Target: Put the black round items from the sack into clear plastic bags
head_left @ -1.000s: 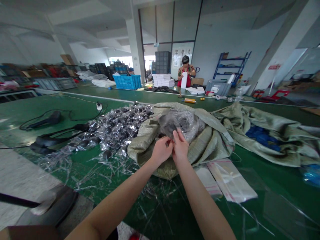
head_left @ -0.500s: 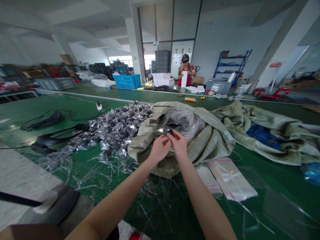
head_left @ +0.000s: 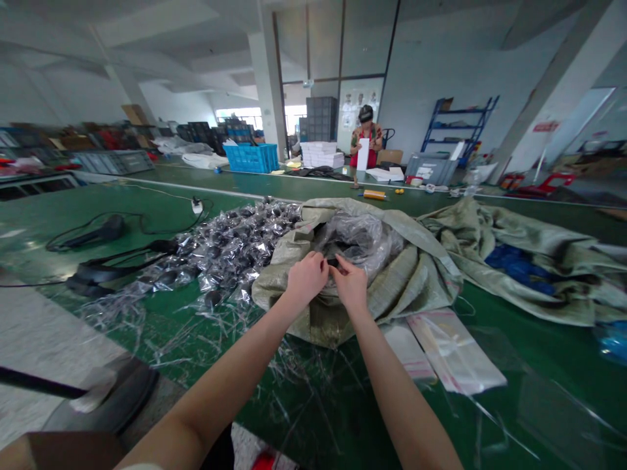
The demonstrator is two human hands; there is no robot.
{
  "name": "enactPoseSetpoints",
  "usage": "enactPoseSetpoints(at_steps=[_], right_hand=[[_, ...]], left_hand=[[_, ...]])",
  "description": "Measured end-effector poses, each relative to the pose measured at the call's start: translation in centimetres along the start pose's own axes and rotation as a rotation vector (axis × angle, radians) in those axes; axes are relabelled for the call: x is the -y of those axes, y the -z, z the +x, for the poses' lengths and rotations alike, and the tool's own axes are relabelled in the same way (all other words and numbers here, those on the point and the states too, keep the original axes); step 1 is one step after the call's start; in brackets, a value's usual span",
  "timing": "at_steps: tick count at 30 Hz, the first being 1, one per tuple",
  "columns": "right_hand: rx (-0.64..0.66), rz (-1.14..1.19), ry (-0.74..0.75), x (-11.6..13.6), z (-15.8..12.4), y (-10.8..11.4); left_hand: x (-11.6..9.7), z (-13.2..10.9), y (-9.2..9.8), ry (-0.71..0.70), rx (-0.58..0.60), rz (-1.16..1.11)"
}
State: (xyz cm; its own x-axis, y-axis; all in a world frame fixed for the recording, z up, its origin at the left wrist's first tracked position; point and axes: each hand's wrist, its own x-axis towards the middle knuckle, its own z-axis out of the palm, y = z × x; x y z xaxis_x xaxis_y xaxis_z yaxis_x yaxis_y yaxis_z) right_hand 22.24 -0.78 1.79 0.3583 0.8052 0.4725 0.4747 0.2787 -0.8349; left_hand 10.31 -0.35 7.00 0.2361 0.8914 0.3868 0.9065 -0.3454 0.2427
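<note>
A long green table [head_left: 83,219] holds a big gray-green woven sack [head_left: 416,287], open at the top. Beside it lies a heap of small dark things in clear plastic bags [head_left: 235,251]. The left hand [head_left: 306,281] and right hand [head_left: 350,284] pinch one small dark bagged thing [head_left: 333,262] between them, just above the sack's open mouth.

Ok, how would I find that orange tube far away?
Find the bright blue plastic crate on the far green work table. Look right along it to an orange tube lying on its side. It alone is long and orange, with tiny yellow bits beside it.
</note>
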Motion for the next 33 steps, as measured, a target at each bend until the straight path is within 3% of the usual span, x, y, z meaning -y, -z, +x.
enactPoseSetpoints(at_steps=[5,10,18,21,27,29,33], right_hand=[[-0.101,0.021,0.001,-0.8,-0.1,-0.5],[-0.205,0.187,-0.111,-1.0,-0.1,-1.1],[-0.2,0.208,-0.118,-1.2,-0.1,-1.2],[-0.049,0.144,-0.106,-0.6,0.5,0.5],[0.411,0.221,-0.157,1.5,2.2,5.4],[0.54,0.192,-0.108,2.3,3.0,6.4],[0.758,0.091,0.034,4.1,4.5,7.6]], left_hand=[[-0.5,-0.5,0.2,-0.098,-0.005,-0.007],[-0.8,-1.5,-0.4,-0.001,-0.02,0.037],[-0.5,-1.7,-1.5,-0.096,0.158,-0.163],[1.1,-1.1,-0.8,-0.134,0.159,-0.345],[4.8,1.8,1.7,-0.189,-0.084,-0.634],[4.8,2.8,1.9,-0.26,-0.054,-0.726],[3.6,3.8,1.0,-0.37,0.15,-0.925]])
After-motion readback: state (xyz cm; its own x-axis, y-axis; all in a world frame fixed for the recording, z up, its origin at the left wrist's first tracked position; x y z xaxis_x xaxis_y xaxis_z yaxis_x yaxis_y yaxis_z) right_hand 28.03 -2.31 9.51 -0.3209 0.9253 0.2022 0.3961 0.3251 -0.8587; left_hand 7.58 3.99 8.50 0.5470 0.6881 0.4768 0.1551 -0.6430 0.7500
